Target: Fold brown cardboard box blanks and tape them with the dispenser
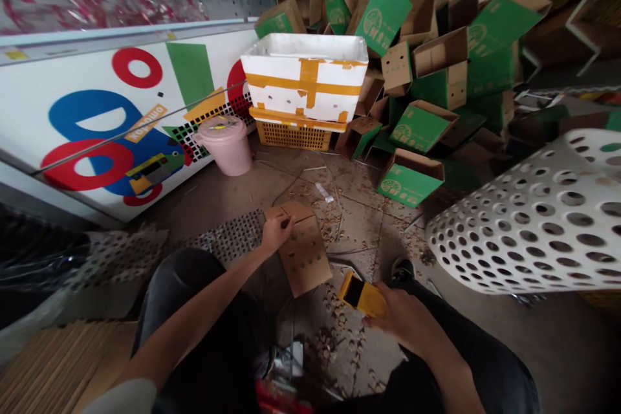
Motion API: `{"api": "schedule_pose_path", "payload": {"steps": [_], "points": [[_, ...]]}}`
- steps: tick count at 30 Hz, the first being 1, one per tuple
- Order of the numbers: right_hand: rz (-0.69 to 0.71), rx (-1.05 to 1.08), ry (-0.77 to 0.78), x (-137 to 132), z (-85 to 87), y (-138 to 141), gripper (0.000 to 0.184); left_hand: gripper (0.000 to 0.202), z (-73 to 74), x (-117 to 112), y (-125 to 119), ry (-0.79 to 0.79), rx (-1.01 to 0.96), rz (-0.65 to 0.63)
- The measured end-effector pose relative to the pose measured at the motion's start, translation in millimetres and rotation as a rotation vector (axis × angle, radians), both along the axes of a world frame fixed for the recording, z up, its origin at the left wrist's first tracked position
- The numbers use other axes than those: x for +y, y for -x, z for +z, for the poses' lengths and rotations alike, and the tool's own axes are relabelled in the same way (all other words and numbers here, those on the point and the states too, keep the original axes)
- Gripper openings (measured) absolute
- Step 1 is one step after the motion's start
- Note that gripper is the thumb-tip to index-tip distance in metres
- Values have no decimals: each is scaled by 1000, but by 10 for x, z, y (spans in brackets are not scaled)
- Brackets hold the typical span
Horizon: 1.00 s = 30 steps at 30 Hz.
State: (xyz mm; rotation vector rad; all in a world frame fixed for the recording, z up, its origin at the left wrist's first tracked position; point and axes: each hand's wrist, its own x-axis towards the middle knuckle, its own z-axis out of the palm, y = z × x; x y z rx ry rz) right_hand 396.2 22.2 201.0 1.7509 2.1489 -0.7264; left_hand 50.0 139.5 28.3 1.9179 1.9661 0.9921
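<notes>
My left hand (275,231) is closed on the upper left edge of a flat brown cardboard box (301,247) with small punched holes, held just above the dirty floor in front of my knees. My right hand (400,318) is wrapped round a yellow and black hand tool (361,294), lower and to the right of the box, with the tool's head pointing toward the box. The two hands are apart. My legs in dark trousers fill the bottom of the view.
A large heap of assembled green and brown cartons (436,45) fills the back right. A taped white foam box (305,77) sits on a yellow crate (294,136), beside a pink bucket (228,142). A white perforated basket (538,220) is close on the right. Flat cardboard sheets (58,362) lie bottom left.
</notes>
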Motion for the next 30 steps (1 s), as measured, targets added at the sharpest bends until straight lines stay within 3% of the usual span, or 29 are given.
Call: {"api": "schedule_pose_path", "payload": {"steps": [5,8,11,14,20,24,30], "points": [[19,-25,19,10,40,42,37,48,68,-62,-63,-3,94,-10],[32,-41,21,9,64,62,37,45,119,-120,-109,50,271,-97],[27,-46,19,-1,86,74,42,56,173,-111,-77,94,446,-177],[17,-34,14,-20,89,59,47,57,197,-73,2,69,527,-149],[32,68,-69,-64,-12,-60,48,104,115,-32,-12,75,425,-93],[21,82,-55,-84,-60,-110,50,81,32,122,3,69,293,-9],[10,38,-34,-110,0,-134,47,45,-62,331,158,81,232,73]]}}
